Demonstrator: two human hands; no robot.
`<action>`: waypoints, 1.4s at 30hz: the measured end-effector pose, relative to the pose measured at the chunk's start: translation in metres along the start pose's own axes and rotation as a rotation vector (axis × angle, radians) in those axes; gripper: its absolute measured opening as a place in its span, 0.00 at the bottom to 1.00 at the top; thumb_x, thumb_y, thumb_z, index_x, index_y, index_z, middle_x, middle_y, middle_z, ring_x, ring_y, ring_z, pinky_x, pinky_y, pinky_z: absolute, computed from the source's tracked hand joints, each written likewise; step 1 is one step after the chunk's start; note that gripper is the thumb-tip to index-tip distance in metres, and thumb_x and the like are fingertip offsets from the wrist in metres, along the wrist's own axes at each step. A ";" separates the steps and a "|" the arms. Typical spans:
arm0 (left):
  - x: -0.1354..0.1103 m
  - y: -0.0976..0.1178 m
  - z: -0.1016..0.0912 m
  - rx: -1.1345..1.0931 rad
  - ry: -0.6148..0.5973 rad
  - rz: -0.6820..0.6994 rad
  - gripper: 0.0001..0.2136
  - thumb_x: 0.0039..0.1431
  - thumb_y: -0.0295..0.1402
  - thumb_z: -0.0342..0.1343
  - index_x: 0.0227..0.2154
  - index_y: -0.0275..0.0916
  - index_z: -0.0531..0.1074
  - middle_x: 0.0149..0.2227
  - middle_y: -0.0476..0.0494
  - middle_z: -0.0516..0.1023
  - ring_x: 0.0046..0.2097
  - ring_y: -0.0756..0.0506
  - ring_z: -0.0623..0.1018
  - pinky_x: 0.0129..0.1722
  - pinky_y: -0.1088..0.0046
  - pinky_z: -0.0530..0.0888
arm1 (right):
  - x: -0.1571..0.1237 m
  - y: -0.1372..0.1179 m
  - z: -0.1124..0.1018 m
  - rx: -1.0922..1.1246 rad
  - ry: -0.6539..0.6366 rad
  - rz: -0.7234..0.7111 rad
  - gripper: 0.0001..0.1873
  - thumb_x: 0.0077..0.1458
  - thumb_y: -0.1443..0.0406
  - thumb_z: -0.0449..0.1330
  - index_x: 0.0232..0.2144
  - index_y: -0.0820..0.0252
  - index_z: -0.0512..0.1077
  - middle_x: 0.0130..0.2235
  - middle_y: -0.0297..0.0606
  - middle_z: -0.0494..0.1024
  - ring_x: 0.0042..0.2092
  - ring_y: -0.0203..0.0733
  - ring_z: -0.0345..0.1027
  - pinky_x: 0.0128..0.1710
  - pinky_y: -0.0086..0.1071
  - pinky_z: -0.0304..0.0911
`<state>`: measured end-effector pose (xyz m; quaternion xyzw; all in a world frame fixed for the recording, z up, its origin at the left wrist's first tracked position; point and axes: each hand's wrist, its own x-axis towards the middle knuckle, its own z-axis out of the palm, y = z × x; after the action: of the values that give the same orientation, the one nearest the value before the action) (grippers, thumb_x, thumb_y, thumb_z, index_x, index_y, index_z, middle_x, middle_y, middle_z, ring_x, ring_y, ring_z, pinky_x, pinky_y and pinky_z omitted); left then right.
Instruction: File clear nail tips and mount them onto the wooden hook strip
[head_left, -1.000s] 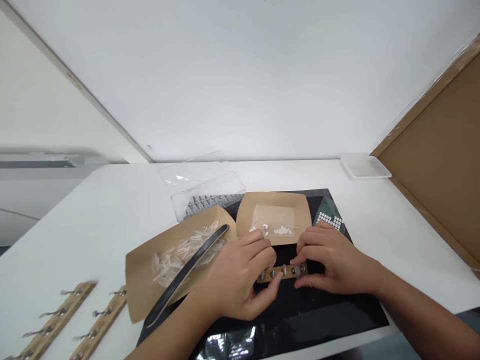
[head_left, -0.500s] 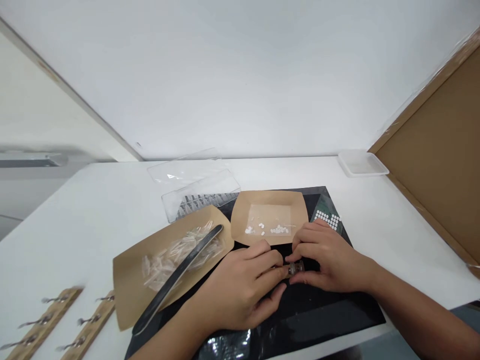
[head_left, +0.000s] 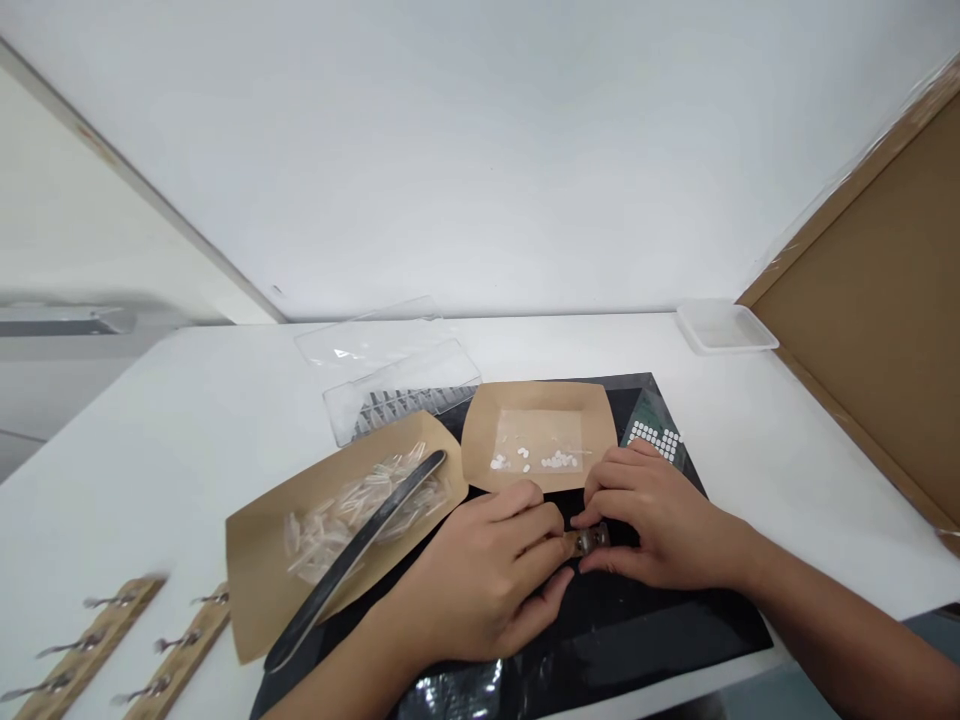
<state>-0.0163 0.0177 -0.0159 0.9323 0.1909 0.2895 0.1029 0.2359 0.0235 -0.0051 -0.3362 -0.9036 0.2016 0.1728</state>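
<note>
My left hand [head_left: 480,570] and my right hand [head_left: 660,520] meet over a small wooden strip with metal clips [head_left: 590,541], pinching it from both ends. Fingers hide most of the strip. Just behind my fingers lies a kraft paper tray [head_left: 536,405] holding small white pieces on a clear sheet. Beyond my left wrist, a second kraft paper tray [head_left: 259,570] holds a pile of clear plastic pieces. A long black nail file [head_left: 352,560] rests across that pile.
A black mat [head_left: 660,640] lies under the trays. Lower left, wooden clip strips [head_left: 90,640] lie on the white table [head_left: 150,480]. A clear plastic box [head_left: 397,395], white dots on a green board [head_left: 656,437], a white tray [head_left: 726,327] and a corkboard [head_left: 862,260] stand behind.
Over the last second my hands have closed in on the wooden strip, which is now mostly covered. The view has shifted slightly, and the trays sit further left in the picture.
</note>
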 end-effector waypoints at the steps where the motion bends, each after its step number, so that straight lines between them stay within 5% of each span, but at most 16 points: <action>1: 0.000 0.000 0.000 0.008 0.005 0.001 0.04 0.67 0.27 0.58 0.38 0.37 0.78 0.33 0.44 0.78 0.35 0.44 0.75 0.37 0.64 0.75 | 0.000 0.000 0.000 -0.007 -0.004 0.007 0.15 0.61 0.52 0.72 0.41 0.56 0.79 0.41 0.37 0.80 0.44 0.45 0.71 0.44 0.40 0.53; 15: 0.003 0.004 0.007 0.010 -0.001 -0.003 0.07 0.68 0.28 0.61 0.47 0.36 0.79 0.39 0.42 0.81 0.40 0.43 0.75 0.40 0.64 0.78 | 0.001 -0.005 0.001 -0.027 -0.015 0.034 0.09 0.59 0.61 0.72 0.40 0.55 0.79 0.41 0.36 0.79 0.44 0.44 0.70 0.45 0.40 0.53; 25: 0.005 0.003 0.008 0.005 -0.006 0.000 0.05 0.69 0.29 0.60 0.44 0.37 0.80 0.39 0.41 0.80 0.41 0.43 0.76 0.39 0.64 0.79 | 0.000 0.001 -0.009 -0.020 -0.036 -0.007 0.23 0.57 0.47 0.73 0.45 0.56 0.79 0.42 0.37 0.80 0.44 0.45 0.72 0.44 0.39 0.55; 29: 0.005 0.004 0.010 -0.004 -0.002 -0.010 0.03 0.69 0.29 0.62 0.40 0.38 0.80 0.40 0.41 0.81 0.42 0.43 0.78 0.41 0.66 0.79 | 0.000 0.002 -0.020 -0.009 0.037 -0.048 0.28 0.59 0.45 0.71 0.52 0.56 0.76 0.44 0.39 0.81 0.45 0.46 0.73 0.45 0.40 0.57; 34: 0.004 -0.001 0.020 0.038 0.050 0.019 0.03 0.68 0.28 0.64 0.36 0.37 0.78 0.36 0.45 0.81 0.41 0.45 0.78 0.40 0.68 0.79 | 0.000 0.012 -0.026 -0.010 0.198 -0.097 0.21 0.65 0.51 0.67 0.53 0.56 0.73 0.45 0.39 0.81 0.47 0.45 0.74 0.45 0.39 0.58; 38: 0.008 -0.004 0.024 0.074 0.099 0.066 0.06 0.69 0.26 0.63 0.33 0.37 0.76 0.31 0.48 0.79 0.38 0.47 0.77 0.36 0.70 0.76 | 0.000 0.015 -0.027 -0.010 0.247 -0.119 0.11 0.65 0.57 0.67 0.42 0.56 0.72 0.41 0.37 0.80 0.43 0.42 0.73 0.43 0.39 0.56; 42: 0.010 -0.002 0.022 0.137 0.076 0.048 0.08 0.71 0.27 0.61 0.33 0.37 0.75 0.30 0.49 0.78 0.37 0.48 0.76 0.33 0.69 0.71 | -0.002 0.008 -0.028 -0.048 0.185 -0.138 0.16 0.65 0.56 0.66 0.31 0.57 0.67 0.40 0.35 0.78 0.39 0.39 0.71 0.41 0.39 0.53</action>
<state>0.0037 0.0216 -0.0290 0.9298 0.1918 0.3133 0.0248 0.2542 0.0345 0.0146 -0.2945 -0.9094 0.1356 0.2606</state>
